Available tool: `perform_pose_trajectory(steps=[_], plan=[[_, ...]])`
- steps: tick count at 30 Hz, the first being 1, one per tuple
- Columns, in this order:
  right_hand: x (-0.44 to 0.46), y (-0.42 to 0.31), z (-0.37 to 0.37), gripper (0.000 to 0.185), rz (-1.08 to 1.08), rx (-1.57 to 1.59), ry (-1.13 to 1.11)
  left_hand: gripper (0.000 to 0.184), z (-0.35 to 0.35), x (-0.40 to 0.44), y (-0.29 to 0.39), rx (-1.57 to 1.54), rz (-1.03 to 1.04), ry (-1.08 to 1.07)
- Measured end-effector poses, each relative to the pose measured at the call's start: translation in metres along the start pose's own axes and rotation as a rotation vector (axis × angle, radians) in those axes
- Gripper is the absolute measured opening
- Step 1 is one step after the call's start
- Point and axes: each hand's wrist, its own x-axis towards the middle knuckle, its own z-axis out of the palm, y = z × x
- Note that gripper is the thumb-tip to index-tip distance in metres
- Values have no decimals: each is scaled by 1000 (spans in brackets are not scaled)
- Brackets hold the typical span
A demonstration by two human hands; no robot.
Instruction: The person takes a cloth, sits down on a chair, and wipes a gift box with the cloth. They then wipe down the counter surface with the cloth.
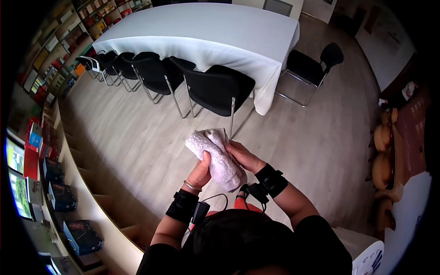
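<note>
A pale pink, fluffy towel [219, 166], folded into a loose bundle, is held up in front of my body above the floor. My left hand [200, 172] grips its left side, with the thumb lying on top and the other fingers hidden under the cloth. On the opposite side, my right hand [244, 156] holds the towel's upper right edge, its fingers partly behind the folds. Both wrists wear black straps, and a bracelet [192, 186] circles the left one. Black cables hang near the straps.
A long table [201, 23] with a white cloth stands ahead, black chairs [220, 89] along its near side and another chair [311, 66] at its right end. Shelves and a low counter with boxes [82, 236] curve along the left. Round wooden stools [382, 169] stand right.
</note>
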Motion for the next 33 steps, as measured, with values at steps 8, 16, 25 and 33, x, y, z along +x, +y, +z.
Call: perform_pose_trajectory(steps=[8,16,25,33], plan=[[82,-11,-74,23,-250,-702,171,71,-5,68,33,184,110,221],[168,-26,-83,23,-188,-420,306,46,-42,139,85,-55,186,319],[256,-31,-65,100,-176,-782,-13,64,-90,202,140,-61,-63,-6],[273,-56,-72,80,-107,-1111,316,62,-129,248,180,605,-124,-240]])
